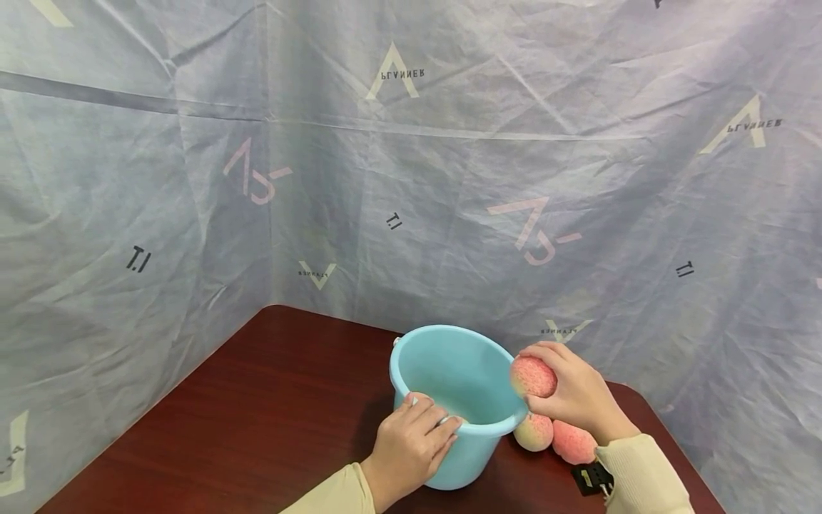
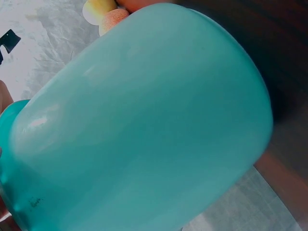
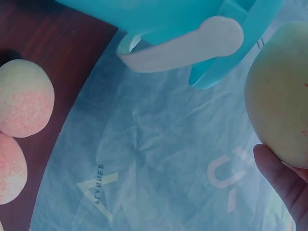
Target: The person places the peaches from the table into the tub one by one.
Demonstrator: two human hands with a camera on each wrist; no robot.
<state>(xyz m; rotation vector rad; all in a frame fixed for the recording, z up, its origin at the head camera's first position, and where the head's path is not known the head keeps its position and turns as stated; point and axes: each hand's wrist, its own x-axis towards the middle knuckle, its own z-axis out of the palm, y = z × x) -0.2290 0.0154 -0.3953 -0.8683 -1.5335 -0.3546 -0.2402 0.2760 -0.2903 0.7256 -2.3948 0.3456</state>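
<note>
A light blue bucket [image 1: 449, 457] stands upright on the table. At its near rim is my left hand [image 1: 407, 442], which grips the edge with the fingers hooked over it. Beside the right rim, my right hand [image 1: 578, 392] holds a pink and yellowish peach [image 1: 533, 377] between thumb and fingers. The right wrist view shows this peach [image 3: 281, 96] from its pale side, the thumb against it. Below that hand, a yellow-pink peach [image 1: 534, 432] and a pinker peach [image 1: 574, 442] lie next to the bucket. From the left wrist, the bucket's outer wall [image 2: 144, 115] fills most of the view.
The dark red wooden table [image 1: 270, 407] extends left of the bucket. A grey printed cloth [image 1: 449, 214] hangs behind it. The bucket's pale handle [image 3: 187, 48] hangs at its side. A small black device [image 1: 589, 477] sits by the right sleeve.
</note>
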